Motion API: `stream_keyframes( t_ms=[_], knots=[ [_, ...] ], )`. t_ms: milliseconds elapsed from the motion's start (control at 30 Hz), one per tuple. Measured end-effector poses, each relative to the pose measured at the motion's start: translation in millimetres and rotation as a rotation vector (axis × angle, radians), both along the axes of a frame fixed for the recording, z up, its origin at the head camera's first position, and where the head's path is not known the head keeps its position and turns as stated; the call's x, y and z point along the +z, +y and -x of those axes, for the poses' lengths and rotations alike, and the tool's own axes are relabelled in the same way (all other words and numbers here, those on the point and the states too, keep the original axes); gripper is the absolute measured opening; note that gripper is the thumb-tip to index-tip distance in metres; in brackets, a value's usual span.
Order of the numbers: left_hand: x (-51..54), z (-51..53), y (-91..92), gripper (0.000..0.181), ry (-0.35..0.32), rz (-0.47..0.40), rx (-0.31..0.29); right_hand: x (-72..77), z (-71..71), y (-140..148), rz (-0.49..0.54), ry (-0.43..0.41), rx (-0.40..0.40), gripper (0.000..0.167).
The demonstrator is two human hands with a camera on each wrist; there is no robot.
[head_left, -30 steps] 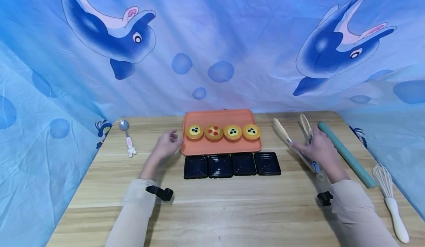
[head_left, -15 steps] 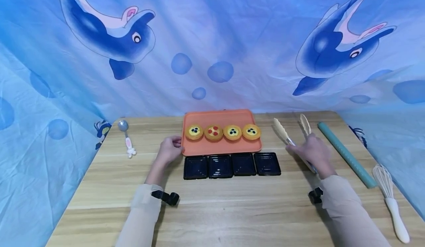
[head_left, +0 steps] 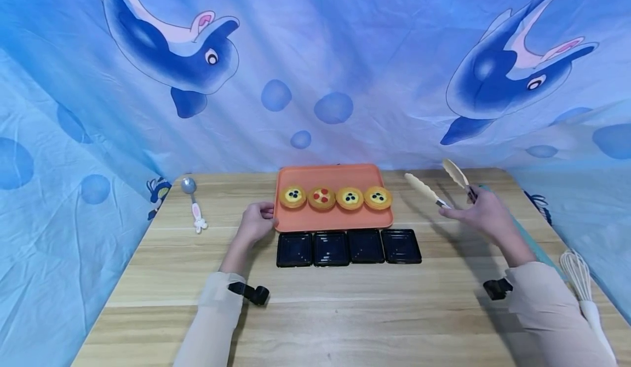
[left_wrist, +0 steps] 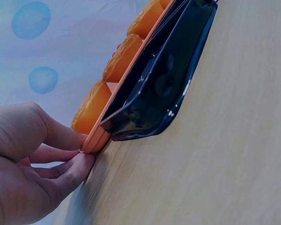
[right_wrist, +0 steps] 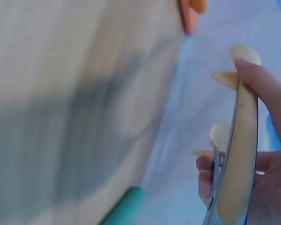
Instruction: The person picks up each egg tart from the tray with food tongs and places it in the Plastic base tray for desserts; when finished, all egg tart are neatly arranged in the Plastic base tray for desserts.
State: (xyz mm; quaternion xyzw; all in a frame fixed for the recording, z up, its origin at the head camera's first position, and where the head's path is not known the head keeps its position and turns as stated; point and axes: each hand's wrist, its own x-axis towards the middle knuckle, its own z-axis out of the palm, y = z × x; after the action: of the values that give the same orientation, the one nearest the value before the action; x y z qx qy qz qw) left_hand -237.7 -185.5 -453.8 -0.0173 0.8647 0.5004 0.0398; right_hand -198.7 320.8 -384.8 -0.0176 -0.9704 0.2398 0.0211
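With thumb and fingers, my left hand (head_left: 253, 224) pinches the left edge of an orange tray (head_left: 332, 174). The left wrist view shows the thumb (left_wrist: 61, 136) on top of the rim and fingers below it. Several egg tarts stand in a row on the tray, one with red toppings (head_left: 321, 198), the others with dark ones, such as the leftmost tart (head_left: 293, 198). My right hand (head_left: 488, 216) holds tongs (right_wrist: 241, 154) above the table's right side, their cream tips spread apart with nothing between them. Part of the tongs' handle is hidden by that hand in the head view.
Several black square dishes (head_left: 296, 249) line up along the tray's near edge. A spoon (head_left: 194, 205) with a rabbit handle lies at left. At right are a green rolling pin (head_left: 534, 241), partly behind the right arm, and a whisk (head_left: 577, 271). A dolphin-print curtain (head_left: 335, 55) hangs behind.
My left hand has moved right and taken hold of the tray's edge. My right hand has closed on the tongs and raised them off the table. The head view has shifted slightly.
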Motion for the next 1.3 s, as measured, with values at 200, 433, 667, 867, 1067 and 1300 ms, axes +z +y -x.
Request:
stream_keyframes(
  t_ms=[200,433,667,867,1067,1300],
  knots=[
    [-0.3,-2.2,0.2,0.047,-0.009,-0.007,0.013,13.5,5.0,0.7,-0.034,-0.037,0.146,0.113],
    [-1.1,-3.0,2.2,0.047,-0.015,-0.03,0.023,11.1,16.1,-10.1,0.022,-0.077,0.298,0.105],
    [-2.6,-3.6,1.2,0.047,-0.016,-0.033,0.024,5.4,34.8,-22.2,0.02,-0.061,0.437,0.1],
    [-1.1,-3.8,2.1,0.047,-0.017,-0.048,0.029,-1.3,49.1,-31.7,0.028,-0.038,0.515,0.091],
    [-1.6,-4.4,1.7,0.046,-0.008,-0.05,0.032,-8.1,58.1,-35.6,0.052,-0.051,0.526,0.082],
    [-2.4,-3.5,0.5,0.046,-0.021,-0.066,0.033,-9.8,62.3,-36.4,0.056,-0.06,0.506,0.075]
  ],
)
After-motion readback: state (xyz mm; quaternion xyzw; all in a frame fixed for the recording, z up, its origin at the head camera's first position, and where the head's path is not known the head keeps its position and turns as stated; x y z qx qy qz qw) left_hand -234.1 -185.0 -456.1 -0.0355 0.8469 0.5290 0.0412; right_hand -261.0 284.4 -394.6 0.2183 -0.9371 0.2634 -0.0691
